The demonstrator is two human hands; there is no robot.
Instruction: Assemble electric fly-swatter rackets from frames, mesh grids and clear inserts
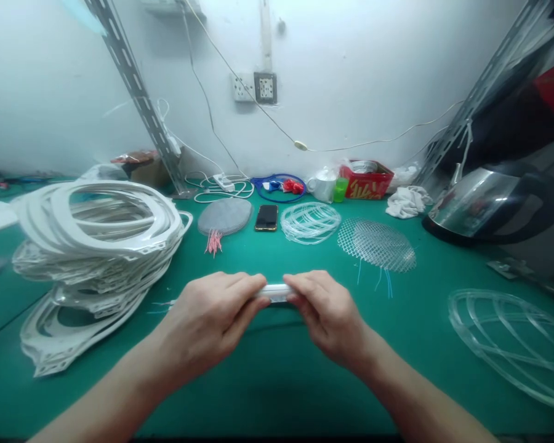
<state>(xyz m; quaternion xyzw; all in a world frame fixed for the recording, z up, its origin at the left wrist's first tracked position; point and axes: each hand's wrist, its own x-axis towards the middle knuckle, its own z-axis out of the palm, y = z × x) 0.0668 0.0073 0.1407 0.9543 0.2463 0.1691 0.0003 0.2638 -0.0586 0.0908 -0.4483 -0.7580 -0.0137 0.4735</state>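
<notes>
Both of my hands meet at the centre, above the green table (268, 394). Between them shows a short stretch of a white plastic frame (277, 293), seen edge-on, with a clear strip along its lower side. My left hand (216, 304) pinches its left end, thumb below and fingers on top. The right end is gripped the same way by my right hand (325, 311). My fingers hide the rest of it. To the left rises a tall stack of white oval plastic frames (106, 218). Thin wires (161, 306) stick out beside my left hand.
Across the back lie round grey mesh discs (226, 215) with red-tipped leads, a phone (266, 218), clear plastic rings (310, 223) and oval metal mesh (377, 245) with blue wires. More clear rings (512, 338) and a steel kettle (493, 203) are at the right. Slotted metal posts (138, 92) flank the table.
</notes>
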